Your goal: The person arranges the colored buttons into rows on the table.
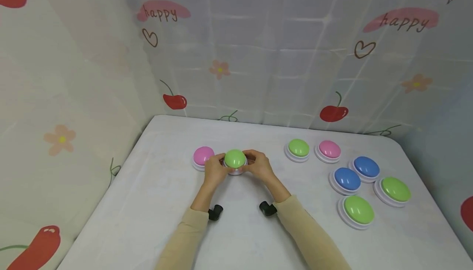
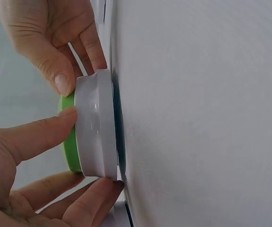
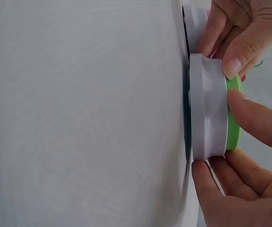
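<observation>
Both hands meet on one green dome button [image 1: 235, 158] at the left-middle of the white table [image 1: 155, 204]. The left hand [image 1: 214, 170] takes it from its own side and the right hand [image 1: 259, 165] from the other, each with thumb and fingers curled round the white base, so the button is pinched between two opposed grips. That hold keeps the domed green cap free and leaves the rim as the only surface being squeezed.

In the left wrist view the thumb [image 2: 41, 135] lies along the edge where the green cap meets the white base [image 2: 96, 125], and the lower fingers tuck under the rim. The right wrist view shows the same arrangement mirrored: fingertips [image 3: 233, 66] on the upper rim, a thumb on the cap's edge, and another finger beneath. A thin dark gap shows between base and tabletop there, so the button seems lifted or tipped slightly rather than sitting flat, though the angle makes this hard to confirm.

A pink dome button [image 1: 203, 156] sits just beside the held one, touching or nearly touching the left hand. Well apart to the right lie six more: green [image 1: 298, 148], pink [image 1: 329, 150], two blue [image 1: 366, 167] [image 1: 346, 179] and two green [image 1: 395, 189] [image 1: 358, 210], grouped loosely near the table's right edge.
</observation>
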The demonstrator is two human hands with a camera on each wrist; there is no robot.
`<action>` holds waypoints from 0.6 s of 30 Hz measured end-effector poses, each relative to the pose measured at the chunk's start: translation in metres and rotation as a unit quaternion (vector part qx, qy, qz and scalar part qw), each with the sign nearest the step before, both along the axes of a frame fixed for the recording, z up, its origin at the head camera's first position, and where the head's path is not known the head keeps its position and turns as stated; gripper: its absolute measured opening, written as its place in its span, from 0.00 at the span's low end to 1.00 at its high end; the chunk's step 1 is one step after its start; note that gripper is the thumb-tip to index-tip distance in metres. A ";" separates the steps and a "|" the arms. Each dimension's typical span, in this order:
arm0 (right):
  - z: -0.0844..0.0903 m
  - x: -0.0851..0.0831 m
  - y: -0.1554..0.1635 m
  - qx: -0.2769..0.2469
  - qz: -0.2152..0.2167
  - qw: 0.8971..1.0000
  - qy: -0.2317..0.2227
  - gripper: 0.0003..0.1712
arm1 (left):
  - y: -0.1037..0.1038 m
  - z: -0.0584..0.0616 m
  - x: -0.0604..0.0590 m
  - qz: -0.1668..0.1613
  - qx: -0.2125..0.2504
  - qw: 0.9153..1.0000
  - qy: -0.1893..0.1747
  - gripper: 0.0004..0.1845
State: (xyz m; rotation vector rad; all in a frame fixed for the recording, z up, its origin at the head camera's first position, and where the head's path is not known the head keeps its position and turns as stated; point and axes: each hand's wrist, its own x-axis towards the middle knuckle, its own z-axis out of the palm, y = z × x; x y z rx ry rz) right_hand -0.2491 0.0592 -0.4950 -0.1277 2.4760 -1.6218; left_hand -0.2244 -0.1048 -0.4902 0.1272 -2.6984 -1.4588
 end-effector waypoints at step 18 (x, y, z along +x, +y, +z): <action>-0.009 0.000 0.002 -0.027 0.007 0.999 0.017 0.34 | 0.001 -0.006 0.003 0.003 -0.032 0.999 0.023 0.31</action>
